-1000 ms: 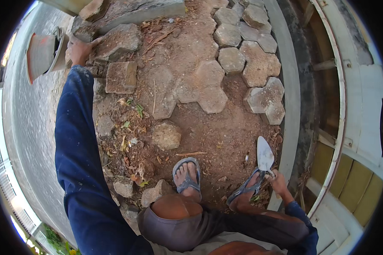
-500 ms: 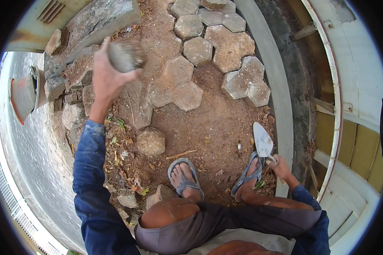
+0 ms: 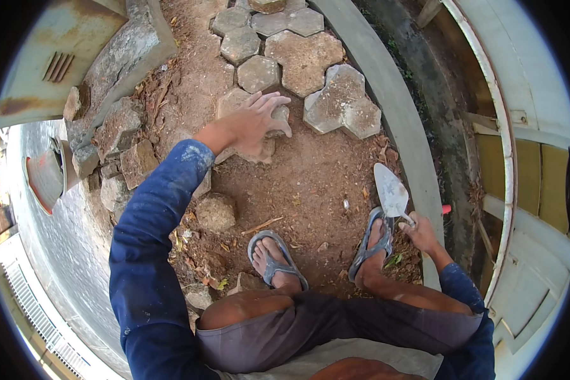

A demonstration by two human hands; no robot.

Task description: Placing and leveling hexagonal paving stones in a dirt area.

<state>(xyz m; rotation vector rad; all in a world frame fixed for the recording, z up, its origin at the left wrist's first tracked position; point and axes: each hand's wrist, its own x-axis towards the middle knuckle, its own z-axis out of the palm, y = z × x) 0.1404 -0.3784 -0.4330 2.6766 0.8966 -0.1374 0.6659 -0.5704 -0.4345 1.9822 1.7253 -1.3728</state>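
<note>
My left hand (image 3: 250, 123) reaches in over the laid pavers, palm down. Its fingers spread across a grey concrete paving block (image 3: 279, 118), mostly hidden beneath them. Below the hand lies a three-lobed paver (image 3: 232, 101), partly covered by it. At the right my right hand (image 3: 421, 233) grips the handle of a pointed trowel (image 3: 391, 192), whose whitish blade points away from me, above my sandalled right foot.
Interlocking pavers (image 3: 304, 60) lie beyond bare soil (image 3: 316, 183). A concrete kerb (image 3: 402, 120) curves along the right beside a channel (image 3: 440, 114). Loose rubble (image 3: 139, 163) and a rounded stone (image 3: 216, 212) lie to the left; a bucket (image 3: 44, 180) stands farther left.
My left hand has swung from the left rubble side rightward over the pavers, bringing the grey block with it. The view has shifted slightly; my right hand keeps the trowel.
</note>
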